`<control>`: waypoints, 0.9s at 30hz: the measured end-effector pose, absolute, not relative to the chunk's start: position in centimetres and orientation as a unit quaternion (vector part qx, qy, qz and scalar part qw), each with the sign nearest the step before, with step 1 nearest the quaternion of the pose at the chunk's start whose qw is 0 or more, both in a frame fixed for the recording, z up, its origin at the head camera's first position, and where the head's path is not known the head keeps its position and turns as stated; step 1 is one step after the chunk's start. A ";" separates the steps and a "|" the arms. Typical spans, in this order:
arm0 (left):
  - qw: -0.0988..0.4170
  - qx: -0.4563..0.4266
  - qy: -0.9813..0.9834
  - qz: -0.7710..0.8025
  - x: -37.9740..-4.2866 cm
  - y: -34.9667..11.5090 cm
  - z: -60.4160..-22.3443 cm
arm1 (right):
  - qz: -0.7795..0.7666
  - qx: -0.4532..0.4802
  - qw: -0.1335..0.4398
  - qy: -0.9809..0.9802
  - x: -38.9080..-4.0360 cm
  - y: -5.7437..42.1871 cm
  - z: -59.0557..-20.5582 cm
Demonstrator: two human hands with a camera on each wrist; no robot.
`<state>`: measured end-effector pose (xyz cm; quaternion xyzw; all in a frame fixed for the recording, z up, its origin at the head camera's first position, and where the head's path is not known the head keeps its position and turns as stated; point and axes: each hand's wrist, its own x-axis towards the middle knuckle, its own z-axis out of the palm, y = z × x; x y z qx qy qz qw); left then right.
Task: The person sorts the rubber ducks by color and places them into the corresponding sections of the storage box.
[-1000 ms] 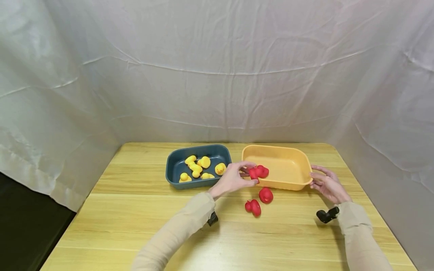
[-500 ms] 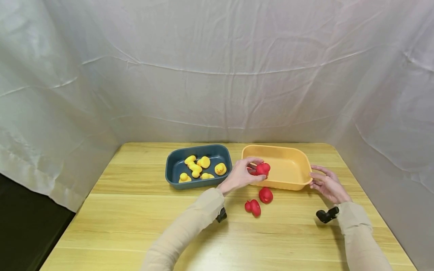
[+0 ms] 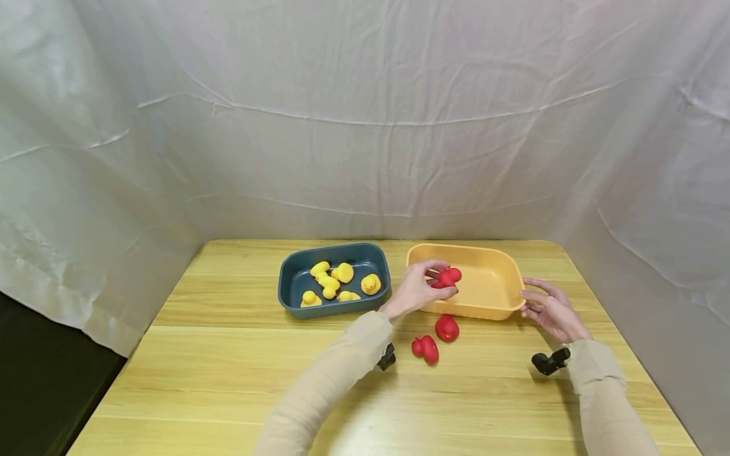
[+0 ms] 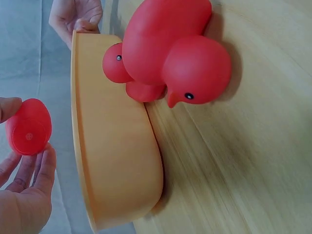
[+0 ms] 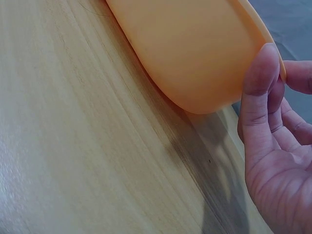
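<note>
My left hand pinches a red rubber duck between thumb and fingers, over the near left part of the orange bin. In the left wrist view the flat underside of the held duck faces the camera, above the bin's rim. At the bin's right end my right hand grips the rim, thumb on the near side and fingers beyond it. Two more red ducks lie on the table in front of the bin: one close to its wall, the other nearer me, tipped on its side.
A dark blue bin stands left of the orange one, with several yellow rubber ducks inside. Both rest toward the back of the wooden table. White cloth hangs behind and at the sides.
My left hand has moved right with the red duck, from the orange bin's near left edge to farther over its inside. The right hand, bins and other ducks have stayed put.
</note>
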<state>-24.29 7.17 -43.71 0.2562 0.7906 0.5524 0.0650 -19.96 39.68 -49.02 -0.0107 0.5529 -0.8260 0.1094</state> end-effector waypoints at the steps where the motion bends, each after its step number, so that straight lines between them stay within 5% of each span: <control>1: 0.065 0.255 0.791 0.552 -24.4 7.3 -43.7 | -0.826 -0.011 0.109 0.553 -20.0 39.7 -49.0; 27: 0.058 0.224 0.809 0.540 -24.8 10.5 -44.6 | -0.825 -0.015 0.112 0.554 -19.9 39.7 -49.0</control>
